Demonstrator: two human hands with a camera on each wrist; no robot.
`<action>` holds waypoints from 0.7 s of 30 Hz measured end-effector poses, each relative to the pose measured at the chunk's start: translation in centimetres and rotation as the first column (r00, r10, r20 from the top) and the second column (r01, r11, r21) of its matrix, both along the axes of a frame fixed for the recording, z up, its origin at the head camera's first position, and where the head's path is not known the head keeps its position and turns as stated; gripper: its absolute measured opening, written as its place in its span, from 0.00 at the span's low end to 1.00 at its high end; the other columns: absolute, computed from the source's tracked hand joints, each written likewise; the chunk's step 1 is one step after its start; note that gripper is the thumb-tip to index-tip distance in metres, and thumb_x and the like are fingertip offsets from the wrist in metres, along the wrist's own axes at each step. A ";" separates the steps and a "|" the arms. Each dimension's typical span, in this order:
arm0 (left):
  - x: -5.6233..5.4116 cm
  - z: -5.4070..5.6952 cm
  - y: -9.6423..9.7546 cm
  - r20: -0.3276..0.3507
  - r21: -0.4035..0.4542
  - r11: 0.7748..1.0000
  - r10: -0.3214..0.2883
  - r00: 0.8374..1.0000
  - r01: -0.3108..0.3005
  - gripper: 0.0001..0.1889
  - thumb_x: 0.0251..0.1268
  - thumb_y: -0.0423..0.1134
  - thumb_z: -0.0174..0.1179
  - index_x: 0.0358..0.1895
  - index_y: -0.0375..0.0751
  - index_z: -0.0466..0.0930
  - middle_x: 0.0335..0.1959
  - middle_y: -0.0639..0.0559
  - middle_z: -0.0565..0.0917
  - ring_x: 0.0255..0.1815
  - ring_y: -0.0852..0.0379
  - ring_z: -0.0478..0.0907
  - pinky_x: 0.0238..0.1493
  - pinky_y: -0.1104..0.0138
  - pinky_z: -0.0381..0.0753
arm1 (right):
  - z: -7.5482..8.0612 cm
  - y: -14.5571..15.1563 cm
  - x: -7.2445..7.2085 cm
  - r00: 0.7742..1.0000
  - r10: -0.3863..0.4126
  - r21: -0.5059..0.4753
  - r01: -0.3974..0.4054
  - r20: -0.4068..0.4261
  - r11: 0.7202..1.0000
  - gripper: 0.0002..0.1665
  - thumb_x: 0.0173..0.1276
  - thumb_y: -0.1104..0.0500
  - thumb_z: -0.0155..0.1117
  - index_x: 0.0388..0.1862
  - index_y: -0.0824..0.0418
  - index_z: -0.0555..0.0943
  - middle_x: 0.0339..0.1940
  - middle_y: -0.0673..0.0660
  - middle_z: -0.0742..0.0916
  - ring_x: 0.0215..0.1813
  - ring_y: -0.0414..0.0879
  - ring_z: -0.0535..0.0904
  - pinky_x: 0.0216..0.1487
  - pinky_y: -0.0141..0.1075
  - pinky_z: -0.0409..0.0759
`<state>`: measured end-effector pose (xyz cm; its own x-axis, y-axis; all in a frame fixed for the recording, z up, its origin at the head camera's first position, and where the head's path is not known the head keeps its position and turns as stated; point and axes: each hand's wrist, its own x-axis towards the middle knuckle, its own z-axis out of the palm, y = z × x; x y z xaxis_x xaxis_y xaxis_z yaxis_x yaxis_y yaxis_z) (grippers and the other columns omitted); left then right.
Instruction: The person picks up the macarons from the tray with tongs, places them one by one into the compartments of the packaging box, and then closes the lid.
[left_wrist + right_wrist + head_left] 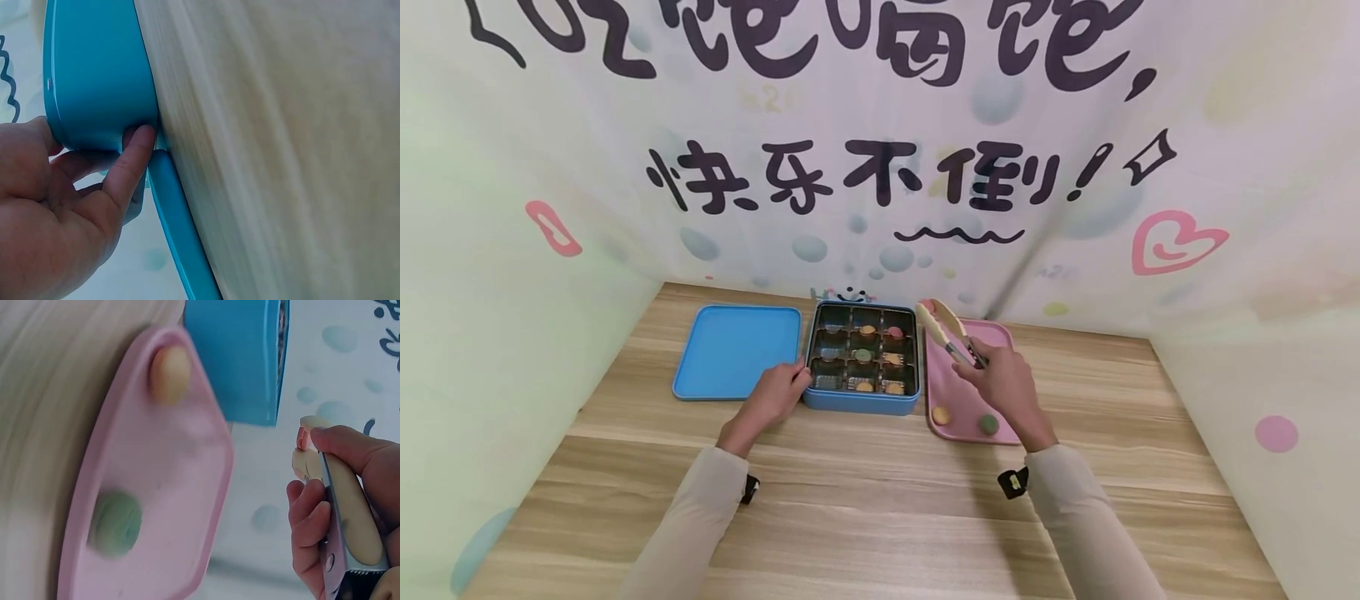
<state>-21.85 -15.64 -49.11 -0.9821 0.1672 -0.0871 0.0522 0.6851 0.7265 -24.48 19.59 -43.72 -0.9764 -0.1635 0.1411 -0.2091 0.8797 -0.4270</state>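
Observation:
My left hand (777, 393) holds the front-left corner of a blue tin (861, 402), its thumb near the rim and fingers against the side. In the tin, a dark divided insert has macarons in several compartments: a green macaron (862, 355), a pink macaron (895, 332) and several yellow ones. My right hand (1006, 385) grips a pair of cream-tipped tongs (953, 329) above the pink tray (958, 392). Between the tong tips is a pink macaron (302, 438), partly hidden. On the tray's near end lie a yellow macaron (170, 374) and a green macaron (116, 523).
The blue lid (737, 350) lies flat on the wooden table (880, 500), left of the tin. A printed curtain (850, 183) rises behind the table's far edge, and pale walls stand at both sides. The tray sits close to the tin's right side.

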 end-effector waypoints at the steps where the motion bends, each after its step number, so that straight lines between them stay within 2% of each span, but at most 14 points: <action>1: 0.0 0.0 0.0 -0.002 0.002 1.000 0.002 1.000 -0.002 0.28 0.76 0.42 0.40 0.69 0.26 0.67 0.28 0.40 0.74 0.18 0.56 0.51 0.26 0.65 0.58 | 0.1 -0.5 0.0 1.000 0.011 -0.007 -0.011 0.003 1.000 0.28 0.64 0.49 0.71 0.62 0.58 0.81 0.19 0.52 0.75 0.22 0.46 0.67 0.24 0.36 0.62; 2: 0.0 0.0 -0.1 -0.003 0.004 1.000 0.005 1.000 -0.005 0.27 0.76 0.42 0.40 0.67 0.27 0.71 0.28 0.39 0.74 0.17 0.56 0.50 0.26 0.65 0.58 | 0.2 -0.9 0.0 1.000 0.021 -0.012 -0.021 0.008 1.000 0.29 0.64 0.49 0.70 0.63 0.58 0.81 0.19 0.51 0.74 0.21 0.45 0.67 0.24 0.35 0.62; 4: -0.1 -0.1 -0.1 -0.005 0.006 1.000 0.004 1.000 -0.004 0.27 0.76 0.42 0.39 0.67 0.27 0.71 0.32 0.35 0.77 0.17 0.56 0.50 0.25 0.65 0.58 | 0.2 -1.6 0.1 1.000 0.026 -0.009 -0.025 0.017 1.000 0.32 0.65 0.48 0.70 0.66 0.58 0.79 0.18 0.50 0.73 0.21 0.44 0.66 0.23 0.35 0.62; 8: -0.2 -0.3 0.2 0.005 0.020 1.000 0.003 1.000 -0.003 0.28 0.77 0.44 0.39 0.71 0.28 0.66 0.38 0.31 0.78 0.16 0.57 0.51 0.24 0.66 0.59 | 0.3 -3.0 0.2 0.999 0.011 -0.009 -0.011 0.031 1.000 0.31 0.65 0.48 0.70 0.66 0.55 0.79 0.17 0.51 0.74 0.20 0.44 0.66 0.20 0.34 0.63; 9: -0.2 -0.3 0.2 0.009 0.020 1.000 0.006 1.000 -0.006 0.29 0.77 0.44 0.40 0.73 0.29 0.62 0.39 0.31 0.78 0.15 0.58 0.51 0.24 0.66 0.59 | 0.3 -3.4 0.2 0.999 0.009 -0.013 -0.008 0.036 1.000 0.30 0.65 0.48 0.70 0.65 0.54 0.80 0.18 0.52 0.75 0.19 0.45 0.66 0.19 0.34 0.63; 11: -0.2 -0.3 0.3 0.018 0.026 0.999 0.022 1.000 -0.023 0.28 0.77 0.44 0.40 0.73 0.30 0.63 0.36 0.32 0.77 0.15 0.58 0.50 0.23 0.66 0.58 | 0.3 -4.3 0.2 0.999 0.011 -0.016 -0.011 0.044 1.000 0.26 0.65 0.48 0.69 0.62 0.52 0.82 0.20 0.53 0.77 0.19 0.45 0.67 0.19 0.34 0.62; 13: 0.0 -0.2 0.3 0.010 0.026 0.999 0.044 0.999 -0.044 0.26 0.77 0.43 0.41 0.66 0.30 0.73 0.46 0.29 0.80 0.15 0.58 0.49 0.23 0.66 0.57 | 0.4 -5.4 0.2 0.998 0.021 -0.005 -0.021 0.052 1.000 0.24 0.65 0.47 0.69 0.58 0.52 0.83 0.21 0.53 0.78 0.20 0.46 0.68 0.19 0.34 0.63; 15: 0.1 -0.2 0.2 0.002 0.032 0.998 0.055 0.998 -0.055 0.23 0.77 0.43 0.41 0.52 0.30 0.83 0.59 0.29 0.77 0.15 0.58 0.49 0.23 0.66 0.57 | 0.7 -6.5 0.2 0.998 0.019 0.010 -0.020 0.059 1.000 0.26 0.65 0.46 0.69 0.60 0.52 0.82 0.21 0.54 0.78 0.19 0.46 0.68 0.18 0.34 0.63; 17: 0.2 -0.1 0.3 -0.009 0.037 0.998 0.056 0.998 -0.056 0.23 0.76 0.42 0.40 0.35 0.31 0.83 0.70 0.32 0.69 0.15 0.57 0.48 0.23 0.67 0.56 | 0.6 -7.4 0.3 0.998 0.004 0.028 -0.006 0.068 1.000 0.29 0.64 0.46 0.70 0.64 0.52 0.81 0.19 0.54 0.78 0.19 0.46 0.68 0.18 0.34 0.62; 19: 0.3 -0.1 0.4 -0.020 0.035 0.998 0.056 0.998 -0.056 0.23 0.76 0.42 0.40 0.32 0.31 0.81 0.72 0.33 0.66 0.16 0.57 0.48 0.23 0.67 0.55 | 0.6 -8.3 0.5 0.997 -0.006 0.032 0.004 0.076 0.999 0.35 0.64 0.45 0.70 0.69 0.51 0.76 0.18 0.55 0.77 0.18 0.46 0.66 0.17 0.34 0.61; 21: 0.3 -0.2 0.5 -0.025 0.032 0.998 0.058 0.998 -0.057 0.23 0.75 0.42 0.40 0.44 0.28 0.83 0.69 0.31 0.70 0.16 0.57 0.47 0.23 0.67 0.55 | 0.4 -9.0 0.6 0.996 -0.004 0.045 0.000 0.086 0.999 0.37 0.64 0.44 0.70 0.71 0.50 0.73 0.16 0.55 0.76 0.18 0.46 0.65 0.17 0.34 0.60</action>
